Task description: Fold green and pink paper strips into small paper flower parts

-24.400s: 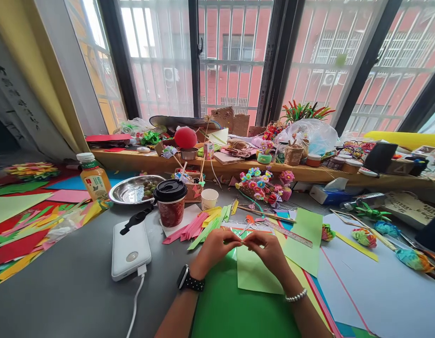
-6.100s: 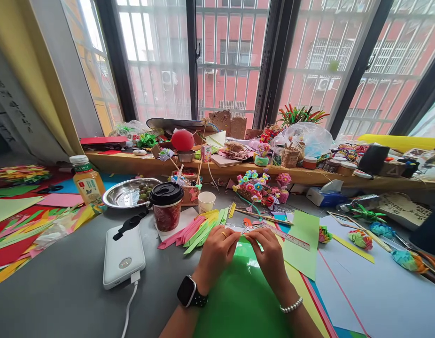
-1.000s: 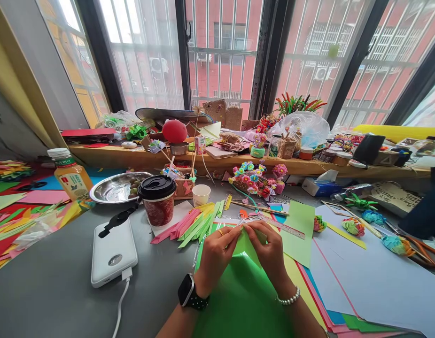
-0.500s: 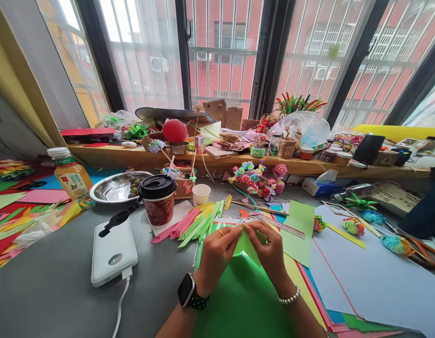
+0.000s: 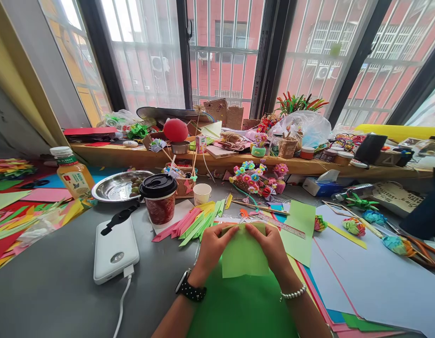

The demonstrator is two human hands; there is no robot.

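Note:
A light green sheet of paper (image 5: 244, 256) hangs between my two hands, its lower edge loose toward me. My left hand (image 5: 213, 246) pinches its upper left part, thumb on the near face. My right hand (image 5: 272, 244) grips the upper right part the same way, and both thumbs nearly meet at the top middle. The fingers behind the paper are mostly hidden. Beneath lies a larger, glossy dark green sheet (image 5: 244, 305). Just beyond my hands are orange-handled scissors (image 5: 244, 213) and a patterned ruler (image 5: 283, 226).
Left of my hands lie folded paper strips (image 5: 199, 223), a lidded coffee cup (image 5: 158, 199) and a white power bank (image 5: 116, 249) with its cable. A paper cup (image 5: 202, 194) stands behind. White sheets (image 5: 372, 272) and crumpled paper flowers (image 5: 353, 226) are on the right.
The light green paper, earlier bunched between my fingertips with its sides slanting, now hangs flat and broad toward me. My hands have spread slightly apart, thumbs now on its near face.

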